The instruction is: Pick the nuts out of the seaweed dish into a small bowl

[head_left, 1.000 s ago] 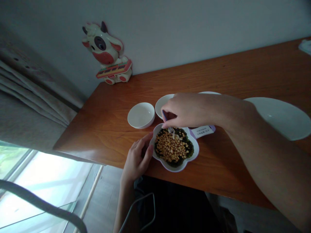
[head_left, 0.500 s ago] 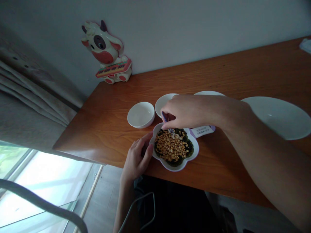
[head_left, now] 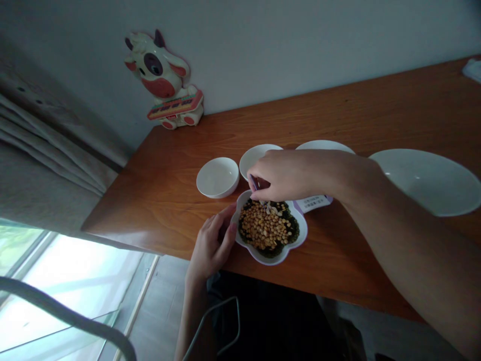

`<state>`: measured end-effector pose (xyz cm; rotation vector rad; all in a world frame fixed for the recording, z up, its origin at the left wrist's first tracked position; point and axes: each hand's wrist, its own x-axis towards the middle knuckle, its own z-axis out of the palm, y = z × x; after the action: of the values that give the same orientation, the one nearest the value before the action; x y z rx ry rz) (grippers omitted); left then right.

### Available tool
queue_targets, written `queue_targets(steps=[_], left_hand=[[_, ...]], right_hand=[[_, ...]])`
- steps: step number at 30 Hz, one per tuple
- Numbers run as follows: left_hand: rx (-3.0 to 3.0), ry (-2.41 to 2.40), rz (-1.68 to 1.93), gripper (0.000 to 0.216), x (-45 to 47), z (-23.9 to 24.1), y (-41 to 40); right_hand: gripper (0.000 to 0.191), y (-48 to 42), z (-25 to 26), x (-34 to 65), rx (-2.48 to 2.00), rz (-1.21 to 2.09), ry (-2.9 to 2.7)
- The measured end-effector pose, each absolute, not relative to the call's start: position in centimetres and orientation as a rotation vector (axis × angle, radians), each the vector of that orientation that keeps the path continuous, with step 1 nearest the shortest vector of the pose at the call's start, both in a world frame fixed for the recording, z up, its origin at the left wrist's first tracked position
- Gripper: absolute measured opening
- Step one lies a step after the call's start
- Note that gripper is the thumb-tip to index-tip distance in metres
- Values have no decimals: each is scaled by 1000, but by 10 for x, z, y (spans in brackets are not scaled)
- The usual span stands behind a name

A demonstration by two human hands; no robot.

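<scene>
A white flower-shaped bowl (head_left: pixel 301 233) with a lilac edge and a short printed handle sits near the table's front edge. Inside it, yellow split beans (head_left: pixel 263 225) lie over small dark green beans (head_left: pixel 293 220). My left hand (head_left: pixel 214 243) grips the bowl's left rim between thumb and fingers. Over the bowl's back side, my right hand (head_left: pixel 276 175) pinches a slim purple-handled utensil (head_left: pixel 255 182). Its tip points down among some paler pieces (head_left: pixel 268 205); whether it is a spoon or tweezers I cannot make out. My right forearm covers part of the handle.
Behind the flower-shaped bowl stand a small white bowl (head_left: pixel 218 178) and a second white bowl (head_left: pixel 248 160). Another white dish (head_left: pixel 325 144) is partly behind my forearm. A large white plate (head_left: pixel 428 180) lies at right. A cow-shaped toy keyboard (head_left: pixel 165 85) leans at the wall.
My right hand has dipped slightly, and the wrist now covers more of the bowl's handle. The left hand and the bowl have stayed in place.
</scene>
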<state>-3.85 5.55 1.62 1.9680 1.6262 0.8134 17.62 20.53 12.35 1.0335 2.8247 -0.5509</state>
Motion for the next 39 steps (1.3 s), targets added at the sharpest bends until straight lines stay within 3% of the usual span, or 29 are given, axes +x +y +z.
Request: queue_targets(steps=[9, 17, 39], left_hand=[[1983, 1625, 818, 45, -39, 15, 56], [1976, 1635, 814, 45, -38, 16, 56], [1977, 1631, 820, 44, -37, 17, 57]], right_hand=[[18, 205, 120, 176, 1052, -515, 2808], [27, 203, 126, 175, 1050, -543, 2845], [19, 201, 123, 171, 954, -553, 2882]])
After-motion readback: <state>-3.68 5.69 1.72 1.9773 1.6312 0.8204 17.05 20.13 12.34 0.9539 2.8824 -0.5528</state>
